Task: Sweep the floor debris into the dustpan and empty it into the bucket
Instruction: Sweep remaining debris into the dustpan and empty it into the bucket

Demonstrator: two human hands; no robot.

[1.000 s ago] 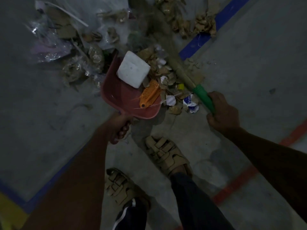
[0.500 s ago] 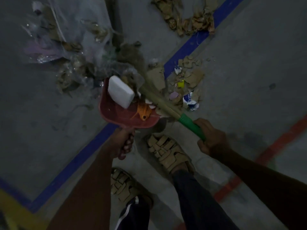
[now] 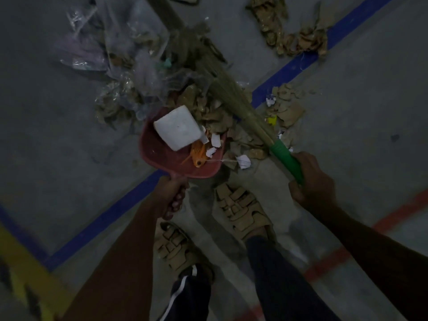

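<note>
Swung rightward, broom (image 3: 234, 98) slants far-left to near-right; right hand (image 3: 311, 181) clenches it, left hand (image 3: 172, 195) grasps dustpan (image 3: 162, 158).

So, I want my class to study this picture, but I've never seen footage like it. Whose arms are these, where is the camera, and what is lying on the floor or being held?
There is no machine here. The camera sits on a person's head and looks down, so you see their own arms, legs and sandals.

The left hand grips the handle of a red dustpan resting on the grey floor. In the pan lie a white block, an orange plastic piece and white scraps.

The right hand holds the green handle of a straw broom, whose bristles lie across a heap of cardboard scraps at the pan's mouth. Clear plastic wrapping lies further out. A blue line crosses the floor. No bucket is visible.
</note>
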